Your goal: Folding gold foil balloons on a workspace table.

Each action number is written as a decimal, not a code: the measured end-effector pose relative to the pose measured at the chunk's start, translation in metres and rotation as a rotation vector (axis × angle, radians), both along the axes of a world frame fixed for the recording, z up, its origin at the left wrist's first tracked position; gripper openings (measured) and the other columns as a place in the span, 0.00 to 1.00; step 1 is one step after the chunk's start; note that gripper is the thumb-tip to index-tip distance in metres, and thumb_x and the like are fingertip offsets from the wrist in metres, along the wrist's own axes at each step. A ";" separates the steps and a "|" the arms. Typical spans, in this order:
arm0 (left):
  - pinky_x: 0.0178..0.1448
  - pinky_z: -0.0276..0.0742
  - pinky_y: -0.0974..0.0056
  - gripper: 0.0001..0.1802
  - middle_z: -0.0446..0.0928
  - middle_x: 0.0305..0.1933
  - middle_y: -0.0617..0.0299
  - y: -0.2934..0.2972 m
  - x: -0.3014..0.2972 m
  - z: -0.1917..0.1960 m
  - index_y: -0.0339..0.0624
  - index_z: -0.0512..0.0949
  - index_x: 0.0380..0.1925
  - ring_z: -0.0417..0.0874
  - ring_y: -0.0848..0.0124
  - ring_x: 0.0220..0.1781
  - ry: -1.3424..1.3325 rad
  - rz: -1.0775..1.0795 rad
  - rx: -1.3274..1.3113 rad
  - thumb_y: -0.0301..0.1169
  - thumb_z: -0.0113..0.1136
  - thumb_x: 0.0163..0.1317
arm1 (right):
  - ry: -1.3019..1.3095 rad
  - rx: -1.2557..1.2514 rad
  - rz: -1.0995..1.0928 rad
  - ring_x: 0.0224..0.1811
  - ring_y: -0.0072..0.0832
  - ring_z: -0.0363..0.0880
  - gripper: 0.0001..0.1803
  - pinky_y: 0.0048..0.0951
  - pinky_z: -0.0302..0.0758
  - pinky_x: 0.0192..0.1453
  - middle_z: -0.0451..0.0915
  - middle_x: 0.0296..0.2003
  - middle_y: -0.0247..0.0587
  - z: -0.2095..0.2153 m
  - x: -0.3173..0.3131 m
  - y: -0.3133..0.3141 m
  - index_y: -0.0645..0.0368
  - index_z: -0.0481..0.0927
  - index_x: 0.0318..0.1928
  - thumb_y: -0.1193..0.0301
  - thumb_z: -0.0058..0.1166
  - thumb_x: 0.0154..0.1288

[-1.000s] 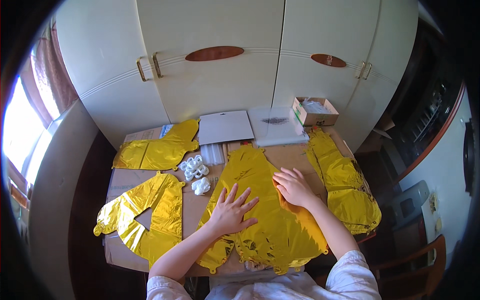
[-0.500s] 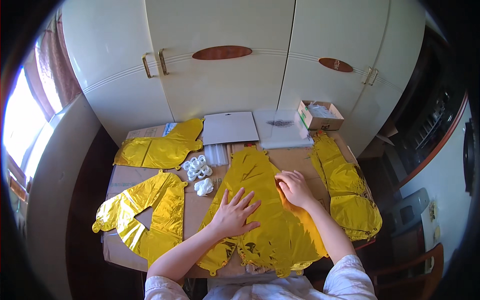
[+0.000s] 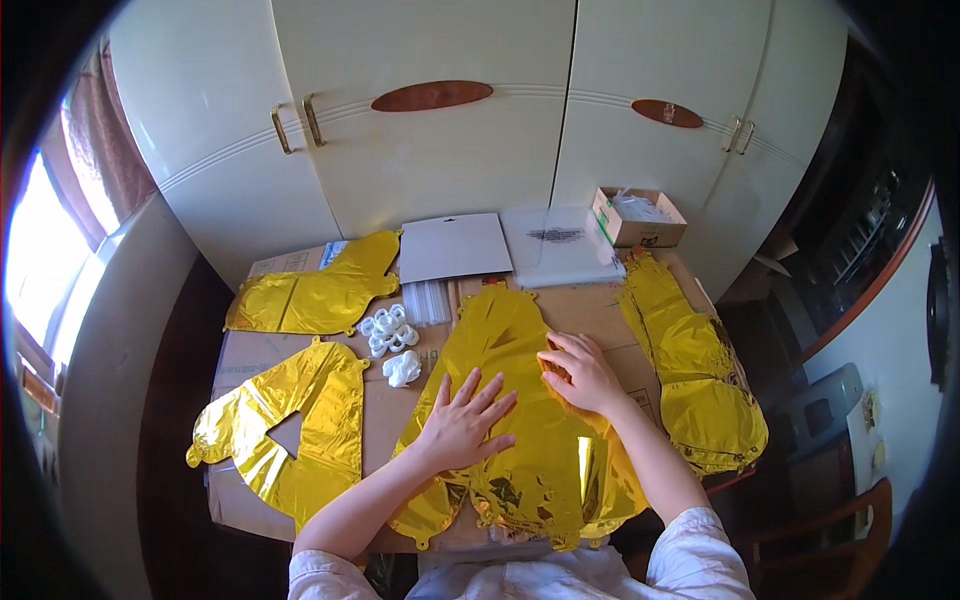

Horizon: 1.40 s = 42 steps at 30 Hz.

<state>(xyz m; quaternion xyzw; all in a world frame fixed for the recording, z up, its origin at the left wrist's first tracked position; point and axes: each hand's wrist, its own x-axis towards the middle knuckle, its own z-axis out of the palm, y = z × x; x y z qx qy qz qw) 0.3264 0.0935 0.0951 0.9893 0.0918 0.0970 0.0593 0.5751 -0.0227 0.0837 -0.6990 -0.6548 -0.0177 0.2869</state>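
Cream cupboard doors (image 3: 430,150) rise behind a cardboard-covered tabletop (image 3: 395,410). At the middle of its near edge lies a flat gold foil balloon (image 3: 520,440); the left hand (image 3: 462,425) presses on it, fingers spread, gripping nothing. The right hand (image 3: 582,372) rests beside it with fingers curled onto the foil; whether it pinches any I cannot tell

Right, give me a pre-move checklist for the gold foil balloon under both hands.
1. Left hand flat on the middle foil balloon, fingers spread: ok.
2. Right hand on the balloon's upper right part, fingers curled: ok.
3. Balloon fully on the table: not ok, its lower edge hangs over the near side.
4. Foil flat: not ok, crumpled near the lower end.
5. White plastic pieces clear of the balloon: ok, they lie to its left.
6. Valve location: cannot tell.
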 end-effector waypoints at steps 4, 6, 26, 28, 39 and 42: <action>0.74 0.47 0.38 0.40 0.59 0.73 0.50 0.005 -0.001 -0.001 0.53 0.63 0.69 0.55 0.49 0.76 -0.020 0.038 -0.012 0.62 0.52 0.62 | -0.040 -0.005 0.009 0.67 0.42 0.66 0.18 0.51 0.57 0.72 0.74 0.61 0.45 0.002 -0.001 0.001 0.52 0.80 0.53 0.62 0.56 0.66; 0.74 0.49 0.40 0.39 0.59 0.73 0.50 0.007 -0.002 0.001 0.52 0.64 0.68 0.56 0.49 0.75 -0.003 0.032 -0.012 0.60 0.53 0.61 | -0.031 -0.010 0.014 0.67 0.42 0.66 0.17 0.50 0.58 0.72 0.74 0.61 0.44 0.002 0.000 0.002 0.52 0.80 0.54 0.63 0.56 0.66; 0.75 0.47 0.37 0.36 0.60 0.72 0.50 0.023 0.020 0.021 0.48 0.69 0.63 0.53 0.50 0.77 -0.001 -0.056 -0.036 0.58 0.56 0.61 | -0.064 0.060 0.028 0.63 0.42 0.70 0.16 0.46 0.62 0.70 0.76 0.58 0.43 -0.004 0.002 0.003 0.51 0.81 0.52 0.68 0.56 0.64; 0.75 0.46 0.37 0.38 0.57 0.74 0.49 0.028 0.029 0.019 0.49 0.66 0.65 0.51 0.49 0.77 0.010 -0.085 -0.040 0.60 0.53 0.62 | -0.061 0.064 0.025 0.63 0.42 0.70 0.15 0.46 0.62 0.70 0.76 0.58 0.43 -0.003 0.000 0.003 0.51 0.82 0.52 0.69 0.57 0.63; 0.74 0.41 0.32 0.44 0.55 0.76 0.51 0.023 0.042 0.009 0.60 0.58 0.72 0.49 0.45 0.78 0.076 -0.060 0.059 0.68 0.46 0.60 | 0.053 0.094 0.036 0.61 0.42 0.71 0.17 0.44 0.64 0.68 0.74 0.58 0.45 -0.006 0.004 0.002 0.54 0.80 0.53 0.68 0.56 0.64; 0.74 0.41 0.32 0.44 0.55 0.76 0.52 0.021 0.042 0.004 0.61 0.58 0.72 0.49 0.45 0.77 0.063 -0.055 0.066 0.68 0.45 0.60 | 0.048 0.095 -0.012 0.60 0.41 0.72 0.16 0.43 0.65 0.67 0.75 0.57 0.45 -0.003 0.009 -0.001 0.54 0.80 0.52 0.67 0.56 0.64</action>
